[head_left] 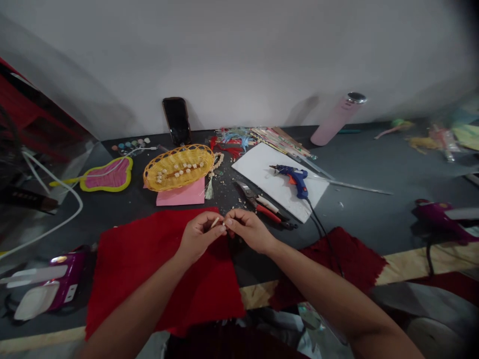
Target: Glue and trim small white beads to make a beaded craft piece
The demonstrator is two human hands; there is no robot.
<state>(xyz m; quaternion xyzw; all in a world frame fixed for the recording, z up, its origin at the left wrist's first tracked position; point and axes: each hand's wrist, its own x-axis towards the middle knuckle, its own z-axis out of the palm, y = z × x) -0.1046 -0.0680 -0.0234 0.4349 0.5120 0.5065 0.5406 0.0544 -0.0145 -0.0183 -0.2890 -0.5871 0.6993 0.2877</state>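
Note:
My left hand (197, 234) and my right hand (249, 230) meet over a red felt cloth (149, 269) on the dark table. Both pinch a small pale stick-like piece (216, 222) between their fingertips; what exactly it is stays too small to make out. A yellow woven basket (178, 167) holding several pale beads sits beyond the hands, on a pink sheet (183, 195). Red-handled pliers (262, 203) lie just past my right hand.
A blue glue gun (295, 179) rests on a white board (262, 172), its cord running toward me. A phone (176, 119) and pink bottle (337, 118) lean on the wall. Purple devices lie at left (48, 286) and right (441, 217). A second red cloth (352, 264) lies right.

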